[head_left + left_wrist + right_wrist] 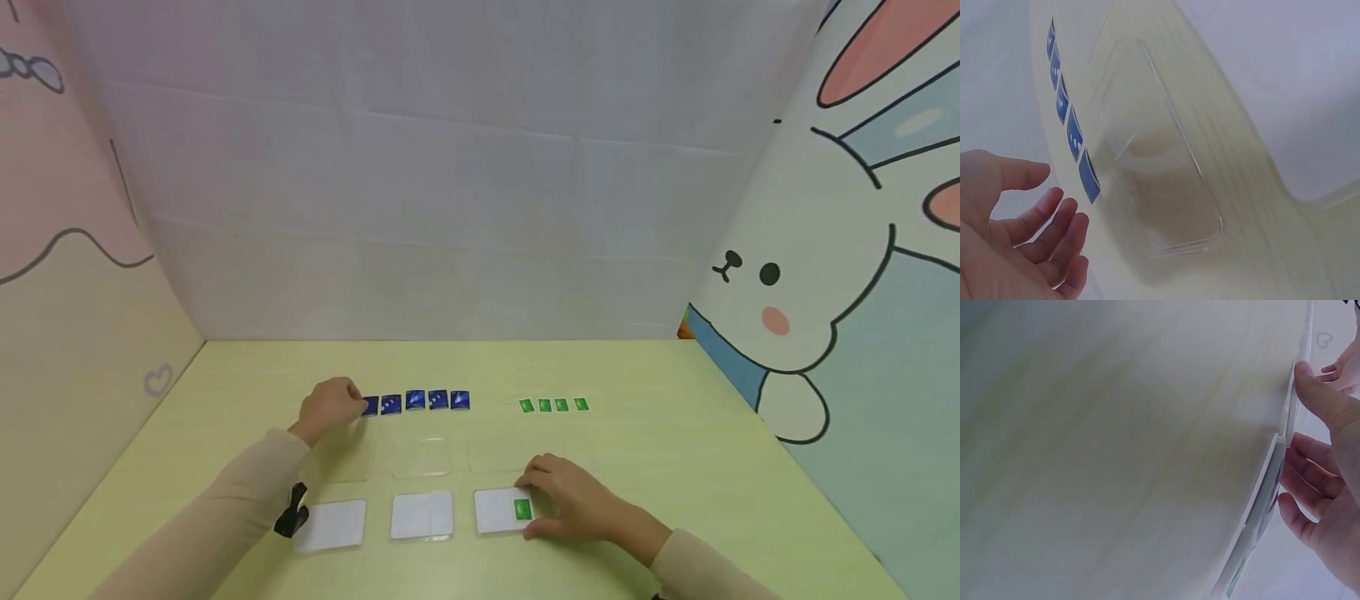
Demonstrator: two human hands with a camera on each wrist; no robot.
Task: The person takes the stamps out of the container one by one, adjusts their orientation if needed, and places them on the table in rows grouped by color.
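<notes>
My left hand reaches to the left end of a row of small dark-blue square cards. Its fingertips overlap the leftmost blue card in the head view. In the left wrist view the loosely bent fingers and thumb stand apart, beside the end blue card, with nothing between them. My right hand holds the right end of the rightmost white card, thumb at its near edge and fingers at its far edge. A small green card lies on that white card, close to the hand.
Two more white cards, the middle one and the left one, lie in line. Behind them are clear plastic cases, one in the middle. Several small green cards form a row at the back right. Decorated panels flank the table.
</notes>
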